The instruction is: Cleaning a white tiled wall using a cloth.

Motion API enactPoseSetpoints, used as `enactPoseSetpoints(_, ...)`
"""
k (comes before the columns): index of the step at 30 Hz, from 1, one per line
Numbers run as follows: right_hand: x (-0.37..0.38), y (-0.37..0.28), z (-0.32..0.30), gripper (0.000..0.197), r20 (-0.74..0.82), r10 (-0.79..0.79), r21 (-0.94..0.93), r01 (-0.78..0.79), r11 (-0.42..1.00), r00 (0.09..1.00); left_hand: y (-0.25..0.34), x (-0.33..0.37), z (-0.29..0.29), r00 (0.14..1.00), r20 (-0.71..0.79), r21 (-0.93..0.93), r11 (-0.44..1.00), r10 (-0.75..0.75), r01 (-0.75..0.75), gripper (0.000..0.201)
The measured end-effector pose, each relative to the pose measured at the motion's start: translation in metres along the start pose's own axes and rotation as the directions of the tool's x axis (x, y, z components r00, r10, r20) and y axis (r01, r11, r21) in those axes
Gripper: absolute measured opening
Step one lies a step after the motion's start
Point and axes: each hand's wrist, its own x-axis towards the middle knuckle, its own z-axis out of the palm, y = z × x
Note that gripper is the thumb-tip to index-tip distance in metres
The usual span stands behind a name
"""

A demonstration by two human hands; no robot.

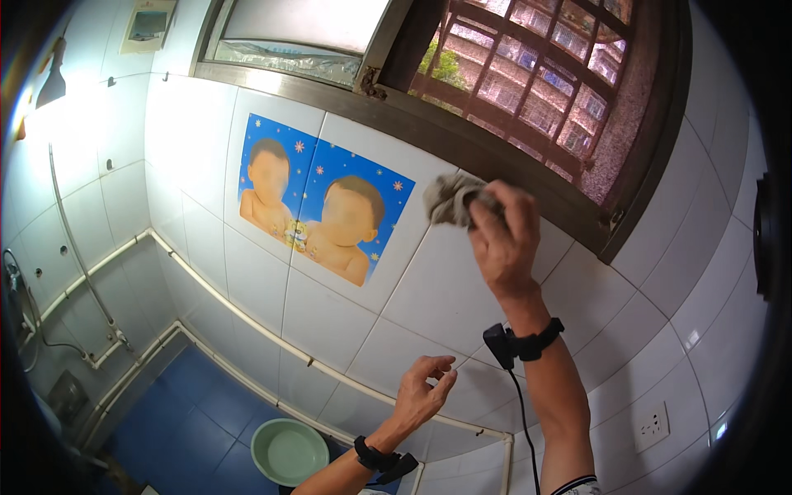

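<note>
A crumpled grey cloth (452, 200) is held in my right hand (509, 237), its fingers closed round it. The hand is raised to the white tiled wall (429, 272), just below the lower edge of the brown window frame (495, 144), and the cloth appears to be against the tiles. To the left of the cloth, a blue poster of two babies (326, 198) is stuck on the wall. Lower down, my left hand (425, 389) hovers in front of the tiles with loosely curled fingers, thumb apart, and nothing visible in it.
White pipes (272, 330) run along the wall below the poster. A pale green basin (289, 451) stands on the blue tiled floor (177, 396). A wall socket (652, 426) is at the lower right. Bars (528, 78) cover the window; a shower hose (78, 239) hangs at the left.
</note>
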Motion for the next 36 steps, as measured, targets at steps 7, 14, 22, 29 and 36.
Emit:
enactPoseSetpoints(7, -0.05, -0.041, 0.014, 0.017, 0.243, -0.191, 0.245, 0.13, 0.961, 0.951, 0.005, 0.001, -0.011, 1.0, -0.002, 0.012, 1.0, -0.029, 0.029, 0.03)
enactPoseSetpoints(14, -0.002, -0.002, -0.001, 0.017, 0.061, -0.049, 0.029, 0.047, 0.998, 0.997, 0.001, 0.002, -0.014, 0.997, -0.038, -0.022, 0.997, -0.072, 0.072, 0.031)
enactPoseSetpoints(22, -0.033, -0.029, 0.008, 0.014, 0.251, -0.229, 0.236, 0.17, 0.957, 0.94, -0.009, -0.002, 0.0, 0.999, -0.01, -0.03, 0.999, -0.043, 0.043, 0.029)
enactPoseSetpoints(29, -0.015, 0.009, -0.018, 0.017, 0.199, -0.182, 0.093, 0.166, 0.982, 0.963, -0.008, -0.004, -0.001, 0.99, -0.021, -0.042, 0.989, -0.141, 0.14, 0.03)
enactPoseSetpoints(36, -0.053, -0.026, -0.001, 0.014, 0.219, -0.176, 0.19, 0.135, 0.972, 0.96, -0.013, -0.01, 0.005, 0.989, 0.005, -0.031, 0.988, -0.15, 0.15, 0.029)
